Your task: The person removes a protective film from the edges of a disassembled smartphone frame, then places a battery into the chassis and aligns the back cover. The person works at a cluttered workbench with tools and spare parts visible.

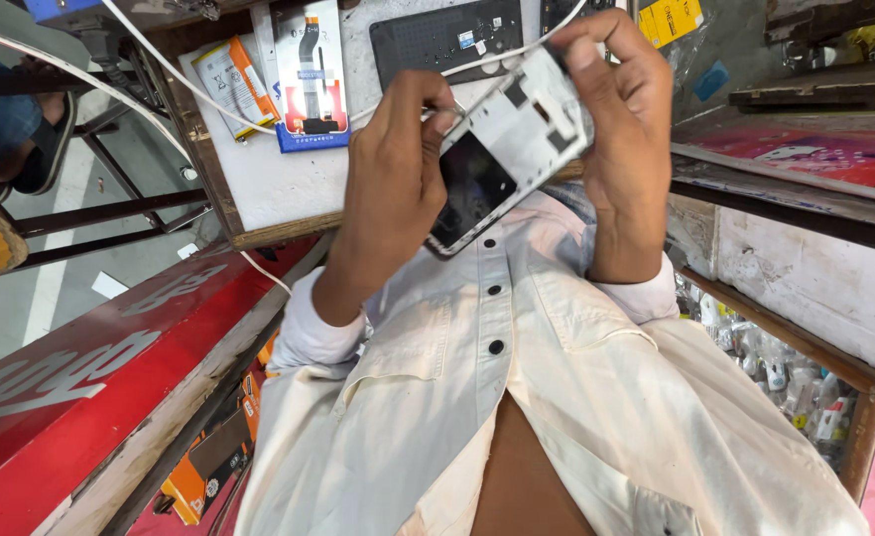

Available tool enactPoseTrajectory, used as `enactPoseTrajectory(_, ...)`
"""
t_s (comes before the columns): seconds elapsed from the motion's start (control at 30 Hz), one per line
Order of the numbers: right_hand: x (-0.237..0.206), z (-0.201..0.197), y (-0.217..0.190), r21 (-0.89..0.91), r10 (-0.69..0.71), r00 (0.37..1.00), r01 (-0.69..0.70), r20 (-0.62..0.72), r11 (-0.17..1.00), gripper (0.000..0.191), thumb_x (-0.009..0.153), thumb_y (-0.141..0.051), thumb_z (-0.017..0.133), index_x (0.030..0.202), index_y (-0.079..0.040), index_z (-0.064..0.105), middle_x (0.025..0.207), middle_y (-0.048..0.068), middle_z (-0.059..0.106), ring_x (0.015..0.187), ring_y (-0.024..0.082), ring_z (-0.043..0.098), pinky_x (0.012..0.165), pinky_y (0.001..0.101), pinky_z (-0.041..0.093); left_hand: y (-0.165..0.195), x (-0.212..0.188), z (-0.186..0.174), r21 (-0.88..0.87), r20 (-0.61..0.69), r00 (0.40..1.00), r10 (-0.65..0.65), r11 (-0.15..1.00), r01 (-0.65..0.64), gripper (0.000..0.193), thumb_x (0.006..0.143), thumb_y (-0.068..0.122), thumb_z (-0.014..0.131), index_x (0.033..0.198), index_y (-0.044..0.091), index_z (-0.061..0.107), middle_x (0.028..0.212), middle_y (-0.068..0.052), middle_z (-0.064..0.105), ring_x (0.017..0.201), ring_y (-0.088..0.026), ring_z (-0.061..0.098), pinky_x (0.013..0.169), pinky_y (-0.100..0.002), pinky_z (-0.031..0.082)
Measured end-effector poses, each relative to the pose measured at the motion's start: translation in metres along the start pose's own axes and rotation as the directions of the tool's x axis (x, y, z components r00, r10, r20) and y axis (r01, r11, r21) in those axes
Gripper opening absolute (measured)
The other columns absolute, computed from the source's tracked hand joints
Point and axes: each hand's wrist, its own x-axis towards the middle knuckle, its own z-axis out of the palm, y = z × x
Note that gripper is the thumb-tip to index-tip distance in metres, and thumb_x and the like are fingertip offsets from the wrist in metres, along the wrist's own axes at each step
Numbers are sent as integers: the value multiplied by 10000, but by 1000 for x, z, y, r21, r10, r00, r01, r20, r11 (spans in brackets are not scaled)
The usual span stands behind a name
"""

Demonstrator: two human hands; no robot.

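Both my hands hold a disassembled phone (517, 139) up close to my chest, above my cream button shirt (517, 397). Its white inner frame faces me, and a dark glossy panel (472, 189) shows at the lower end. My left hand (398, 174) grips the phone's left edge, with the fingertips on the frame. Wrapped over the top right corner is my right hand (621, 129), thumb pressed on the white frame. A white cable (477, 62) runs just behind the phone.
Behind the hands a white work board (279, 189) carries a packaged flex cable (311, 74), an orange-and-white packet (234, 84) and a black mat (447, 35). A red counter (80, 387) lies left; a glass case of small parts (805, 397) right. Another person's sandalled foot (46, 149) is far left.
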Motion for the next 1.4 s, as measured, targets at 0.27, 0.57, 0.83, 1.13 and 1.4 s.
enactPoseTrajectory(0.27, -8, 47, 3, 331, -97, 992, 65, 82, 941, 473, 1124, -398, 520, 1481, -106, 420, 1276, 192, 605, 1074, 299, 693, 947, 387, 618, 21, -7, 33, 239, -424, 894, 143, 970, -42, 65, 1057, -30, 595, 1091, -9, 543, 1089, -162, 633, 1039, -364, 663, 871, -456, 523)
enactPoseTrajectory(0.57, -22, 49, -15, 391, 212, 975, -221, 67, 894, 619, 1094, -542, 319, 1284, 23, 489, 1164, 201, 614, 1057, 232, 631, 992, 322, 547, 39, -4, 7, -144, -169, 957, 235, 955, -260, 164, 958, 13, 806, 1099, 31, 725, 1028, -86, 704, 930, -222, 685, 779, -318, 564)
enactPoseTrajectory(0.83, -44, 27, 13, 675, 534, 830, -488, 162, 553, 566, 1179, -460, 333, 1392, 38, 499, 1150, 143, 604, 1067, 218, 629, 971, 353, 545, 43, 3, 2, -74, -70, 939, 336, 937, -341, 146, 935, 47, 755, 1020, 12, 642, 1081, -91, 699, 1078, -316, 676, 865, -406, 575)
enactPoseTrajectory(1.13, -58, 18, 12, 500, 497, 662, -749, 561, 435, 912, 995, -664, 409, 1567, 43, 344, 1443, 226, 561, 1296, 382, 613, 1087, 703, 503, 0, 0, -14, -104, 60, 963, 261, 962, -254, 109, 1045, -27, 619, 1106, 6, 535, 1056, -146, 648, 931, -280, 685, 771, -359, 555)
enactPoseTrajectory(1.4, -51, 25, 6, 183, 190, 970, -217, 154, 959, 434, 1093, -88, 588, 1458, 41, 391, 1344, 208, 593, 1153, 313, 678, 951, 607, 645, 3, -17, -1, 287, -536, 830, 157, 958, 4, 136, 1030, -100, 597, 1096, 8, 544, 1006, -106, 650, 868, -261, 607, 783, -386, 508)
